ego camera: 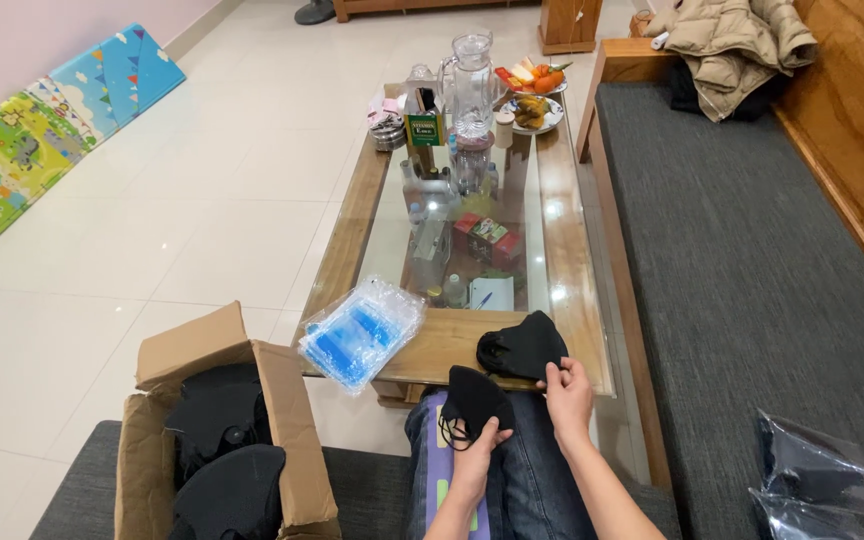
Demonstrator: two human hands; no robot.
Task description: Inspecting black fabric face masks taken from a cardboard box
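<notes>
Left hand [479,455] and right hand [566,392] pinching black mask [472,400], glass-topped coffee table [452,340], tiled floor [202,200]

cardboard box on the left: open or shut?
Open. The cardboard box has its flaps raised, and black masks show piled inside, reaching the rim.

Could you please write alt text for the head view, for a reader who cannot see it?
A seated person's left hand holds a black mask on their lap, while the right hand touches a second mask on the glass table. A pack of blue masks overhangs the table's edge, and an open box of black masks stands beside the knee.
</notes>
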